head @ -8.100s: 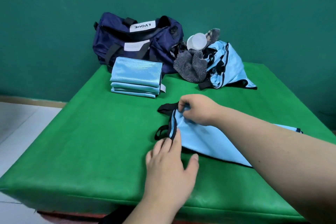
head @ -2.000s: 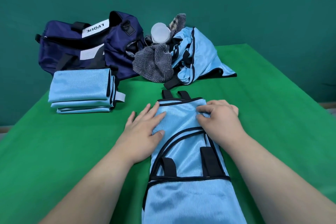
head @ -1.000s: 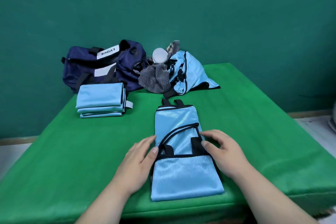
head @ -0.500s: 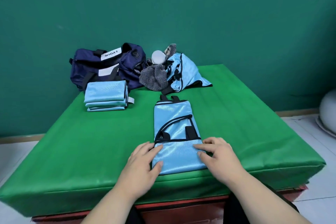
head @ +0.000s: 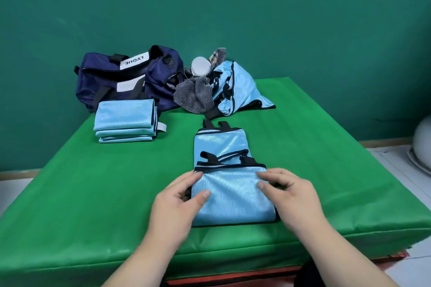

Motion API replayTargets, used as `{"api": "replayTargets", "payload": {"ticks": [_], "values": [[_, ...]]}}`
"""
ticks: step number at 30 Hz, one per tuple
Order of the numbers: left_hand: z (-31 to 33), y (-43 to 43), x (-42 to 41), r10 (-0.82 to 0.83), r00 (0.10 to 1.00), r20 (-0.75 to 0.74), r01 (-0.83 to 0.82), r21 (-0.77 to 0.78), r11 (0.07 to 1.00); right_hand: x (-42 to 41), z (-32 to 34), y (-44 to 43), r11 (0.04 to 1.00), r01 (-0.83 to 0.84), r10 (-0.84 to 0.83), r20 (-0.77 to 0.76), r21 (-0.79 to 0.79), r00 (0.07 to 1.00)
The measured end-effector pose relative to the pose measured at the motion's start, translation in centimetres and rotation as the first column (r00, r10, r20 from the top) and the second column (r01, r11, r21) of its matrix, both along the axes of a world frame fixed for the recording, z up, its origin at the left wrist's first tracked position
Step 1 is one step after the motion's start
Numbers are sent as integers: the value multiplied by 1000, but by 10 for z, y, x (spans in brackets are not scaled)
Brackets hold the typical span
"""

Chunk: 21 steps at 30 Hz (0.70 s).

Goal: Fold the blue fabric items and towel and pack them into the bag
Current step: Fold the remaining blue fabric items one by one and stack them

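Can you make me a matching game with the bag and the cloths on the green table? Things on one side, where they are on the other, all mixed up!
Things:
1. navy bag
2. folded blue stack
3. grey striped cloth
4. half-folded blue item

Places:
a. pinched by the left hand and right hand
b. farthest back on the left
c. just in front of the bag
d. crumpled in the pile right of the bag

Pairs: 1-b, 2-c, 3-d, 4-a.

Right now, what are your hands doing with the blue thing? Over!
Left hand and right hand pinch the near flap of the blue fabric item. Fold partway over. Bag at the far edge, folded stack in front of it.
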State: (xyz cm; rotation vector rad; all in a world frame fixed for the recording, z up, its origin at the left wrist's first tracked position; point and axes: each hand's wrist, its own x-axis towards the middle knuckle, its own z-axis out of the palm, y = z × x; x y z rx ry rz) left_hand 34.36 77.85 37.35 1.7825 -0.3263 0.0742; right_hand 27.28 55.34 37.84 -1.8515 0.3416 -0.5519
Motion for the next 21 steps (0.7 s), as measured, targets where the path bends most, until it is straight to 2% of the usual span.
{"api": "replayTargets", "payload": {"ticks": [3,8,10,12,14,16,21], "values": [[8,-15,26,-31,995,-92,20,-111,994,25,9,-3,999,49,-49,74,3,996],[20,-35,91,2,999,-40,-3,-9,1000,87,24,-15,995,89,-84,92,-51,992],[24,-43,115,15,1000,-4,-15,76,997,115,29,-22,991,94,-87,80,-94,993],[25,-50,140,22,999,35,-30,228,973,142,24,-30,972,85,-83,20,-221,996],[18,-54,160,-16,999,45,-3,394,919,162,11,-37,923,1,-47,-110,-386,993],[2,-54,173,-73,997,25,49,528,848,173,-4,-42,873,-102,-20,-245,-476,969],[-14,-52,190,-160,987,-12,135,597,791,183,-6,-48,909,-157,31,-313,-386,949]]}}
